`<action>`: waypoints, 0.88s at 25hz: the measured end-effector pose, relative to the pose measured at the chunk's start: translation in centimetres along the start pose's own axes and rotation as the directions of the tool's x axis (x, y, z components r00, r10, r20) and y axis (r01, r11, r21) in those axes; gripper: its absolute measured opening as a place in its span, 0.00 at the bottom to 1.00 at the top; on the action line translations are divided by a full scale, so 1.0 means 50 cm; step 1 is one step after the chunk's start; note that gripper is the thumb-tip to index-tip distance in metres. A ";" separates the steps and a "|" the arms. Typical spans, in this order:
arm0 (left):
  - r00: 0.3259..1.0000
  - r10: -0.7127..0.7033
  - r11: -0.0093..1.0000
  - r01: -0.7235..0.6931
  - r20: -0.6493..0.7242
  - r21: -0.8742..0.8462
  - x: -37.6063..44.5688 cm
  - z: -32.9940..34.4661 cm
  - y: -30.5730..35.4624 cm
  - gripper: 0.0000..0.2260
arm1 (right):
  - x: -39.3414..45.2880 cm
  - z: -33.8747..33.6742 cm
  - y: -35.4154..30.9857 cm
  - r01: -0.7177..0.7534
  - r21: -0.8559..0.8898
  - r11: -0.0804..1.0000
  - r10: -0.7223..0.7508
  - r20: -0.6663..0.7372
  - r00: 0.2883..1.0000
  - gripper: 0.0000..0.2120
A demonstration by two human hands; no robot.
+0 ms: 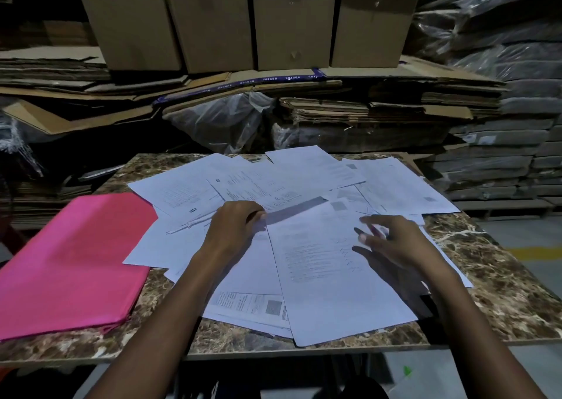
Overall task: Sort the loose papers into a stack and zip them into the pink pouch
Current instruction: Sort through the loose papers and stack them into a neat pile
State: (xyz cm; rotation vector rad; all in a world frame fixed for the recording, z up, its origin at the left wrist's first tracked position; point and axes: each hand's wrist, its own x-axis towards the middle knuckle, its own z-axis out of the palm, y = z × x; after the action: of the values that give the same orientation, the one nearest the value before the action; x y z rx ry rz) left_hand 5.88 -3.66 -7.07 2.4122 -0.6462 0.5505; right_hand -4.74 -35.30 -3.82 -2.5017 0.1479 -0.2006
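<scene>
Several loose white printed papers lie fanned and overlapping across the marbled table. The flat pink pouch rests at the table's left, partly over the edge. My left hand pinches the upper left corner of the top sheet near the table's middle, and that corner is lifted a little. My right hand hovers just above the same sheet's right side, fingers spread and blurred, holding nothing.
Cardboard boxes stand on flattened cardboard right behind the table. Wrapped bundles are stacked at the right. A clear plastic bag sits behind the far edge. Some sheets overhang the table's near edge.
</scene>
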 end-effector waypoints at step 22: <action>0.974 -0.208 0.969 0.218 0.091 -0.117 -0.180 -0.028 0.118 0.18 | -0.194 0.031 -0.021 -0.136 0.300 0.944 0.251 -0.385 0.888 0.29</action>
State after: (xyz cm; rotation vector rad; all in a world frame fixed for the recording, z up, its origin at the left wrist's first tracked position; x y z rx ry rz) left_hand -4.91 -4.18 -8.14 2.3547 -0.4323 0.3168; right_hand -13.94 -32.08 -5.50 -2.1261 0.5140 -0.6320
